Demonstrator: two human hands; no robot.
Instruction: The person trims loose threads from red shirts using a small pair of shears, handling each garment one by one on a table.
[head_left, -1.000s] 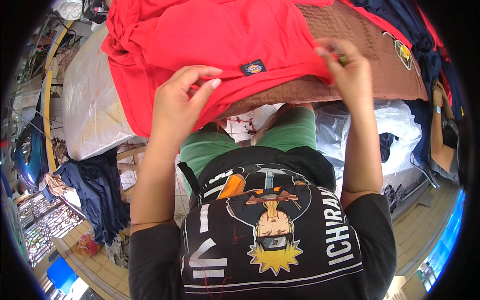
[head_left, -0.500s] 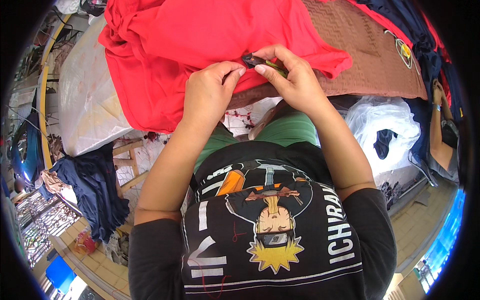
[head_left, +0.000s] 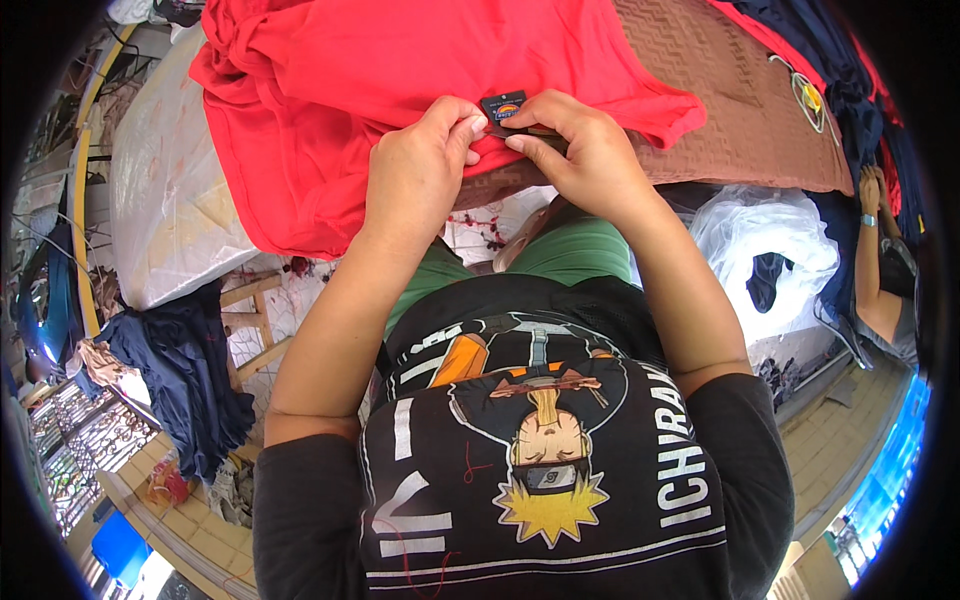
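Note:
A red garment (head_left: 400, 70) lies spread over a brown patterned cloth (head_left: 720, 90) on the table in front of me. A small dark woven label (head_left: 503, 108) sits on the garment's lower edge. My left hand (head_left: 420, 170) pinches the red fabric just left of the label with thumb and fingertips. My right hand (head_left: 580, 150) grips the fabric on the label's right side, fingers curled around the hem. Both hands nearly touch each other at the label.
A white plastic-wrapped bundle (head_left: 170, 190) lies at the left of the table. Dark blue clothes (head_left: 180, 370) hang lower left. A white plastic bag (head_left: 770, 250) sits at the right, and another person's arm (head_left: 875, 270) shows at the right edge. Dark garments (head_left: 850, 80) lie upper right.
My hands came together from wide apart on the hem to the label. They now hold the fabric on either side of it, and the red garment lies flatter.

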